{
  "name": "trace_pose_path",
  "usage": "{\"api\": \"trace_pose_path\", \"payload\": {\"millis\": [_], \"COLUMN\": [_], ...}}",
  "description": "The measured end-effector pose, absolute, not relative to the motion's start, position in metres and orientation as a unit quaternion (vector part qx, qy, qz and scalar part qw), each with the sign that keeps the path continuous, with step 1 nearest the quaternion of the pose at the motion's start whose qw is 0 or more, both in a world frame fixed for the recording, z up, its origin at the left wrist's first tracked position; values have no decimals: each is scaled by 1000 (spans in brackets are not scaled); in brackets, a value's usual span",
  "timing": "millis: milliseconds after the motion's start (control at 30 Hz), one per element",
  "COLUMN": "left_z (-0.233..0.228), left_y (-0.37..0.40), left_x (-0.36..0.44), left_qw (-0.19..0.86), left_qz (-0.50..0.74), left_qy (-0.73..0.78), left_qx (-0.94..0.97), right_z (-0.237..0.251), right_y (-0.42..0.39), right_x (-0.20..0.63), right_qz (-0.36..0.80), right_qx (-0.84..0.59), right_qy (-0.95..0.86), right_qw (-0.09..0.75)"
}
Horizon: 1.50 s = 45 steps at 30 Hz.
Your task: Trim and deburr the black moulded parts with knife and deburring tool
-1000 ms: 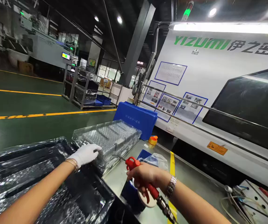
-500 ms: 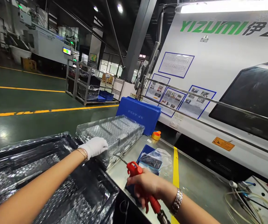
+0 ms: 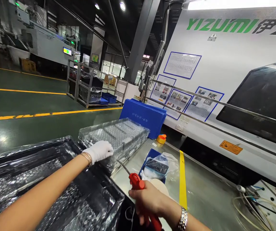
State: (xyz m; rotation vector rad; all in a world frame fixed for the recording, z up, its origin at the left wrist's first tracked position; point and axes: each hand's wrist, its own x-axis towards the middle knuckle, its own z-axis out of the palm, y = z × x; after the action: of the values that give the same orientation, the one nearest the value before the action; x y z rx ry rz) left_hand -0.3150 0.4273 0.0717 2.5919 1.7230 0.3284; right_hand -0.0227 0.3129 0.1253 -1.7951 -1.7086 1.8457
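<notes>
The bottom edge cuts off my red plastic air blow gun point(image 3: 139, 192) below the grip; my bare right hand point(image 3: 147, 200) wraps it firmly above the steel table point(image 3: 200, 192). My white-gloved left hand point(image 3: 99, 150) lies flat, fingers loose, on the stack of clear plastic blister trays point(image 3: 118, 136), whose contents I cannot make out.

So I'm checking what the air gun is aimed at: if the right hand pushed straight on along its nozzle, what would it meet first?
Probably the stack of clear trays; the right hand points the red air gun at its near edge, though depth is unclear.
</notes>
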Motion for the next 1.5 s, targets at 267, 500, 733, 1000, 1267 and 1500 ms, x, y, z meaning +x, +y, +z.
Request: {"api": "trace_pose_path", "payload": {"millis": [267,500,733,1000,1267,1500], "left_z": [77,71,72,76,79,66], "left_y": [412,417,418,432,446,447], "left_x": [-312,-293,-280,-266,-269,-277], "left_qw": [59,144,123,88,129,58], "left_qz": [132,130,109,67,-18,40], "left_qy": [539,567,567,649,617,639], "left_qx": [830,800,807,753,776,766], "right_z": [114,99,86,73,98,110], "right_y": [306,289,276,279,305,311], "right_x": [-34,-27,-15,-7,-11,-17], "right_qz": [602,600,600,610,645,652], "right_qx": [-579,-566,-558,-567,-552,-553], "right_qy": [-550,-563,-564,-537,-514,-510], "right_qw": [20,60,99,129,124,97]}}
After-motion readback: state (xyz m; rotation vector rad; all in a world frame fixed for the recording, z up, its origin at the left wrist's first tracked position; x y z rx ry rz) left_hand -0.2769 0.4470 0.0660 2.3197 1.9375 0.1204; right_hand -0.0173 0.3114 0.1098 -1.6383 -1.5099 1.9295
